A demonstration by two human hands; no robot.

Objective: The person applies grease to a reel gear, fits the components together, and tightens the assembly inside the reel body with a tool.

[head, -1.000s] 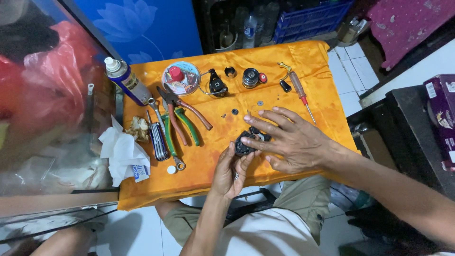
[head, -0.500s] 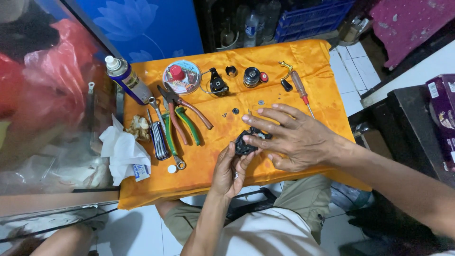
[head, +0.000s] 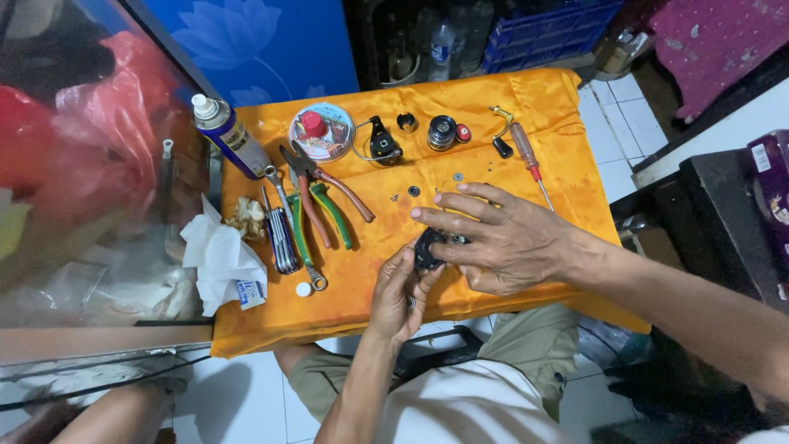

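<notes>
Hands at near edge of orange cloth (head: 567, 107): left hand (head: 400, 293) pinching small black part (head: 428, 248) from below, right hand (head: 499, 240) over it, fingers spread, thumb side on part. Pliers (head: 319, 205) left of part; screwdriver (head: 526, 156) beyond.

Bright even overhead light on orange cloth (head: 493, 189), soft shadows, sharp centre, dim stretched edges

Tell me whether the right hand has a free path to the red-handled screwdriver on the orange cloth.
Probably yes. The screwdriver lies in the open just beyond the right hand, with only bare orange cloth between them. But that hand, with the left hand, grips a small black part, so it is not free.
</notes>
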